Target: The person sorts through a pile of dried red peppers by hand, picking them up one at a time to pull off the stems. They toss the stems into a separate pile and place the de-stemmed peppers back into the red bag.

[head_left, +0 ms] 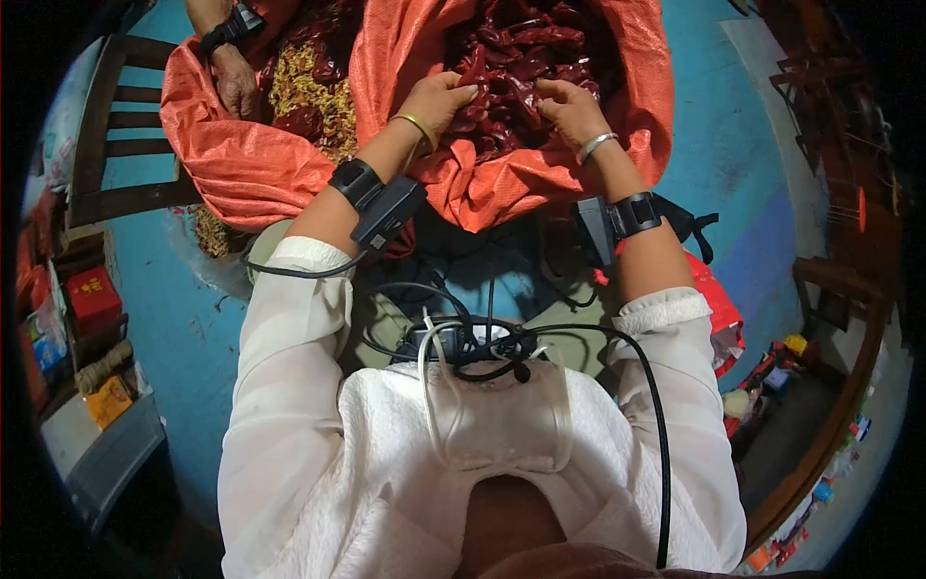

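Dark red dried chili peppers (540, 39) fill an open orange-red woven sack (641, 77) in front of me. My left hand (436, 99) is over the sack's near left side, its thumb and fingers closed on a dried chili (474, 82). Across from it, my right hand (573, 112) has its thumb and fingertips closed on another glossy red chili (522, 96) at the top of the heap. Both hands face each other, a short gap apart. The sack's folded near rim (482, 188) hangs below my wrists.
At the left, another person's hand (236, 85) rests at a second orange-red sack (241, 159) with yellowish bits (307, 92) and red chilies. A dark wooden chair (87, 145) stands beyond it. Black cables (661, 425) run across my lap and chest. Wooden furniture (839, 280) lines the right.
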Demonstrator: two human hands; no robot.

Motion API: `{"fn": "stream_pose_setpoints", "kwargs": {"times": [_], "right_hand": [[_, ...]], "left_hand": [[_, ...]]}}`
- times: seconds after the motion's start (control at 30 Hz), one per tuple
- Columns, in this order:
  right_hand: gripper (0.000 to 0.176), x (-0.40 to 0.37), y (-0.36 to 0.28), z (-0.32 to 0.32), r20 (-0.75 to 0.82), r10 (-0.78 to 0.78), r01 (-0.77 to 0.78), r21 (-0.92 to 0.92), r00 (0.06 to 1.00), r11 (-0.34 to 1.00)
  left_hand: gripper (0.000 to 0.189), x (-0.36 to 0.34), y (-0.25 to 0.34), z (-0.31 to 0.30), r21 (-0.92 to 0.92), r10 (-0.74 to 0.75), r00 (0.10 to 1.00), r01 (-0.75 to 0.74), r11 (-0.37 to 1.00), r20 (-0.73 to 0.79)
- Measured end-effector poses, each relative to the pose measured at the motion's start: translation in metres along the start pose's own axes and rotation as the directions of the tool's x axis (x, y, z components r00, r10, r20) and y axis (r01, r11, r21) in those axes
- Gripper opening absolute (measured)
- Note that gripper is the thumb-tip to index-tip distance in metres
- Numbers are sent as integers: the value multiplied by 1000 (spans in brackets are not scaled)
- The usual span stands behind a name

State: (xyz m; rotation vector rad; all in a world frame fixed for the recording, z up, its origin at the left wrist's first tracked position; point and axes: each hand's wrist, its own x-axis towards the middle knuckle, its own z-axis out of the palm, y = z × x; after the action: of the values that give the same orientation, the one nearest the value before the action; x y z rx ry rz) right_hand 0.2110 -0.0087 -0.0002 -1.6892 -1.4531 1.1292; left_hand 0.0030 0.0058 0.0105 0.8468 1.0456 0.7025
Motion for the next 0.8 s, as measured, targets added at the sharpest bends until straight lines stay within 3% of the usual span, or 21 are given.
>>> {"fn": "stream_pose_setpoints", "kwargs": {"times": [0.03, 0.07, 0.1, 0.13, 0.2, 0.3, 0.47, 0.5, 0.6, 0.63, 0.67, 0.73, 0.77, 0.8], "right_hand": [[32, 3, 7, 1, 3, 2, -2, 6, 1000, 1000], [31, 6, 14, 3, 18, -79, 80, -134, 997, 988], [30, 6, 17, 5, 45, -156, 163, -269, 987, 949], [30, 1, 1, 6, 46, -158, 164, -261, 986, 951], [29, -12, -27, 7, 141, -89, 158, -615, 986, 773], [29, -7, -26, 10, 99, -171, 195, -640, 980, 743], [24, 3, -27, 17, 44, -294, 246, -671, 955, 699], [24, 3, -30, 20, 45, -298, 251, -666, 953, 702], [22, 1, -41, 25, 84, -279, 261, -672, 957, 693], [22, 1, -44, 26, 100, -249, 246, -697, 963, 673], [21, 1, -43, 27, 114, -214, 229, -723, 970, 651], [22, 7, -36, 27, 94, -249, 235, -741, 964, 629], [23, 10, -32, 28, 80, -292, 249, -756, 953, 606], [23, 12, -32, 27, 77, -239, 212, -764, 968, 610]], "left_hand": [[10, -2, 3, 1, -10, -7, 1000, 7, 1000, 6], [10, -4, 4, 3, -5, -10, 1000, 10, 1000, 3], [11, -6, 7, 4, 79, 52, 999, -52, 995, -2], [13, -11, 14, 8, 165, 116, 993, -114, 980, -2], [16, -21, 21, 11, 149, 166, 986, -163, 975, -7], [19, -24, 27, 5, 95, 409, 912, -408, 908, 10], [22, -50, 64, -45, 115, 574, 796, -562, 819, -194], [21, -51, 68, -64, 203, 591, 771, -555, 807, -238], [19, -67, 80, -100, 367, 575, 720, -452, 813, -388], [24, -66, 76, -121, 615, 694, 623, -400, 679, -361], [31, -63, 73, -143, 710, 672, 645, -275, 648, -364], [37, -67, 70, -158, 968, 850, 494, -56, 244, -185], [35, -70, 71, -158, 982, 832, 524, 135, 131, -183], [34, -81, 78, -148, 949, 807, 560, 315, 3, -188]]}}
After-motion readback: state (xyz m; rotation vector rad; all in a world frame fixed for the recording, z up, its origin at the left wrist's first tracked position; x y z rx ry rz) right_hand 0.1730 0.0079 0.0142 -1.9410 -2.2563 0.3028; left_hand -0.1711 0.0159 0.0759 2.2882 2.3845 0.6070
